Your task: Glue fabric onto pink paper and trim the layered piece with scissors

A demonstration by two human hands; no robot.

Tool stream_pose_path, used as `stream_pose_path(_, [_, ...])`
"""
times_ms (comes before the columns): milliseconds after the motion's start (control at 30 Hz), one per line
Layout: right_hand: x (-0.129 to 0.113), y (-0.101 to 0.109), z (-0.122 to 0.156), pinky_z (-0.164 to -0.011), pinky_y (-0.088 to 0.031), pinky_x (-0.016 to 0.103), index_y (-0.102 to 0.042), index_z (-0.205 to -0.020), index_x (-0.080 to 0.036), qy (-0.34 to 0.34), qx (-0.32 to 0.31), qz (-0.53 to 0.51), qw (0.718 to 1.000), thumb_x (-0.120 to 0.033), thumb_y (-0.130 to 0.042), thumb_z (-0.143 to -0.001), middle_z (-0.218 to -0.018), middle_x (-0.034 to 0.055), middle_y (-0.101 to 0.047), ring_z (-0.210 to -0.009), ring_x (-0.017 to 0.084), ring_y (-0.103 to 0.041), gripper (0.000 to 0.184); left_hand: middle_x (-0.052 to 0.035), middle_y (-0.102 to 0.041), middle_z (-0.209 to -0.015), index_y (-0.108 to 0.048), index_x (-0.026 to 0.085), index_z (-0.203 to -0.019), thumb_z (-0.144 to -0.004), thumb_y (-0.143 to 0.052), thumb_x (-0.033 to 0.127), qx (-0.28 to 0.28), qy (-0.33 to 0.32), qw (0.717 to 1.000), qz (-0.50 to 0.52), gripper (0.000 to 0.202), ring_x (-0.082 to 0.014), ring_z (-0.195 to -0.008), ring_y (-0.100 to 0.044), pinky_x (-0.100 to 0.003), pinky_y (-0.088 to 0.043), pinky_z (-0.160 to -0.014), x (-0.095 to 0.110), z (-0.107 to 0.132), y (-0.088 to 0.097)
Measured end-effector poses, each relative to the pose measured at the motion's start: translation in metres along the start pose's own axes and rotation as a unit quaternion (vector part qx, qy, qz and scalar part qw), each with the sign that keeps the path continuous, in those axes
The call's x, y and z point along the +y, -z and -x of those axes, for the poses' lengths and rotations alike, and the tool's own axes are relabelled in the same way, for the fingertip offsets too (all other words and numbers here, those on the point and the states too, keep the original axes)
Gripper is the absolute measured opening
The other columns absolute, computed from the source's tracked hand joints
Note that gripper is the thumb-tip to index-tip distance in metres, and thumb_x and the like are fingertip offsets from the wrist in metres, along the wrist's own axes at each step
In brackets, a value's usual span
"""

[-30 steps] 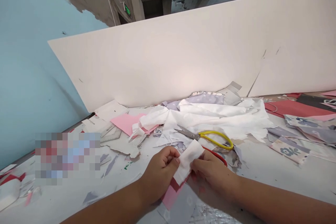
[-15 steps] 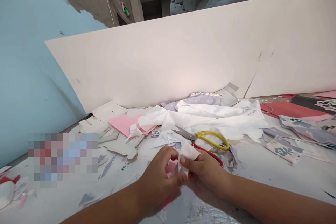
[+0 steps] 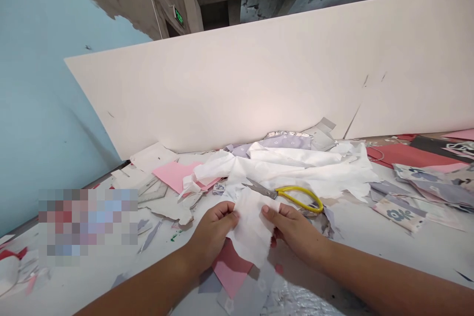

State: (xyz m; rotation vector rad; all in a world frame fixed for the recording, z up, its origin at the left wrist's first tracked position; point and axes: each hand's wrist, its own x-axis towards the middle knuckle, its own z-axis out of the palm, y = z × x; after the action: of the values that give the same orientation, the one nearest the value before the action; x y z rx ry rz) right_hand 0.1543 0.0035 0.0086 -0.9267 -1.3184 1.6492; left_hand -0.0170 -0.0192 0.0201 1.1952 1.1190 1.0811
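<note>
**Fingers [image 3: 225,211] of both hands hold a white fabric scrap [image 3: 252,229] over a pink sheet [image 3: 230,276]**

The fingers of both hands are curled and closed on the scrap rather than released, with the thumbs resting on its upper side at either edge. The left hand [image 3: 211,234] holds the scrap's left side and the right hand [image 3: 292,231] its right side. The scrap hangs between them, its lower end overlapping the pink sheet, which has a darker red-pink band along one edge. Both lie on a cluttered worktable [image 3: 351,252].

Just beyond the right hand lie scissors [image 3: 285,193] with a yellow handle, their metal blades pointing left toward the top of the scrap. Past them is a heap of crumpled white fabric [image 3: 296,165], with a pale pink sheet [image 3: 174,175] at its left end. Floral-printed fabric strips [image 3: 402,219] and a red sheet [image 3: 407,155] lie off to the right. A large white board [image 3: 237,79] stands along the table's far side.
</note>
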Motion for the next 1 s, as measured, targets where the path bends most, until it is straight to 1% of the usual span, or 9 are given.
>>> stream_pose_path(100, [-0.009,0.000,0.002,-0.048,-0.039,0.022,-0.052,-0.068,-0.016,0.004,0.013,-0.026,1.000,-0.040,-0.058,-0.071,-0.052,-0.0035,-0.051,-0.047,0.008,-0.047,0.026,0.0002,-0.056,-0.064,-0.056,0.014,-0.073,-0.069,-0.059,0.033,-0.032,0.021,0.999,0.007,0.020,-0.0110,-0.057,-0.051,-0.021,-0.039,-0.055,0.003,-0.001,0.001])
stream_pose_path(200, [-0.018,0.001,0.003,-0.046,-0.040,0.021,-0.050,-0.069,-0.016,-0.018,0.033,-0.008,0.999,-0.035,-0.059,-0.069,-0.053,-0.0044,-0.051,-0.046,0.008,-0.048,0.021,-0.0022,-0.059,-0.069,-0.059,0.013,-0.076,-0.065,-0.063,0.032,-0.082,0.023,0.996,-0.024,0.023,-0.0118,-0.060,-0.052,-0.022,-0.040,-0.057,0.010,-0.005,0.008])
stream_pose_path(300, [-0.020,0.003,0.001,-0.043,-0.040,0.020,-0.047,-0.068,-0.017,-0.018,0.033,0.057,0.998,-0.032,-0.057,-0.069,-0.054,-0.0055,-0.050,-0.042,0.006,-0.046,0.018,-0.0029,-0.059,-0.073,-0.059,0.013,-0.081,-0.061,-0.067,0.028,-0.139,0.039,0.986,-0.077,0.026,-0.0124,-0.065,-0.054,-0.023,-0.040,-0.060,0.022,-0.010,0.021])
stream_pose_path(400, [-0.015,0.006,0.002,-0.037,-0.035,0.018,-0.043,-0.073,-0.019,-0.022,0.011,0.161,0.987,-0.028,-0.053,-0.071,-0.055,-0.0063,-0.049,-0.041,0.007,-0.047,0.013,0.0008,-0.057,-0.069,-0.059,0.015,-0.082,-0.058,-0.068,0.024,-0.166,0.072,0.971,-0.154,0.027,-0.0095,-0.059,-0.050,-0.020,-0.037,-0.055,0.034,-0.012,0.034])
stream_pose_path(500, [-0.008,0.008,0.006,-0.039,-0.032,0.018,-0.043,-0.077,-0.021,-0.014,-0.014,0.285,0.958,-0.028,-0.052,-0.071,-0.054,-0.0068,-0.048,-0.043,0.008,-0.048,0.013,0.0035,-0.054,-0.069,-0.057,0.018,-0.079,-0.055,-0.067,0.023,-0.172,0.088,0.944,-0.269,0.026,-0.0088,-0.054,-0.048,-0.019,-0.034,-0.049,0.038,-0.009,0.040])
stream_pose_path(633, [-0.007,0.006,0.011,-0.045,-0.029,0.020,-0.047,-0.077,-0.022,0.041,-0.007,0.451,0.892,-0.032,-0.058,-0.067,-0.061,-0.0047,-0.053,-0.052,0.010,-0.047,0.018,0.0041,-0.054,-0.070,-0.056,0.021,-0.075,-0.054,-0.066,0.028,-0.163,0.064,0.898,-0.404,0.024,-0.0116,-0.056,-0.049,-0.019,-0.033,-0.045,0.034,-0.004,0.042])
stream_pose_path(733, [-0.009,0.003,0.012,-0.048,-0.029,0.021,-0.048,-0.082,-0.023,0.041,-0.012,0.484,0.874,-0.030,-0.054,-0.070,-0.066,-0.0027,-0.059,-0.057,0.012,-0.050,0.015,0.0033,-0.056,-0.074,-0.055,0.023,-0.076,-0.054,-0.066,0.031,-0.167,0.048,0.875,-0.452,0.026,-0.0136,-0.058,-0.051,-0.020,-0.032,-0.045,0.031,-0.003,0.041])
stream_pose_path(867, [-0.011,0.004,0.012,-0.048,-0.029,0.022,-0.049,-0.087,-0.023,0.045,-0.009,0.514,0.856,-0.032,-0.052,-0.072,-0.068,-0.0014,-0.059,-0.058,0.013,-0.051,0.017,0.0013,-0.058,-0.082,-0.055,0.025,-0.086,-0.053,-0.066,0.035,-0.161,0.047,0.853,-0.495,0.036,-0.0165,-0.063,-0.054,-0.021,-0.032,-0.045,0.035,0.000,0.041])
stream_pose_path(1000, [-0.016,0.007,0.012,-0.053,-0.032,0.025,-0.053,-0.091,-0.022,0.126,0.033,0.573,0.809,-0.032,-0.050,-0.075,-0.075,0.0025,-0.058,-0.068,0.017,-0.052,0.019,-0.0012,-0.056,-0.094,-0.054,0.027,-0.097,-0.056,-0.064,0.041,-0.108,0.005,0.816,-0.568,0.045,-0.0187,-0.070,-0.054,-0.022,-0.034,-0.048,0.046,0.007,0.036])
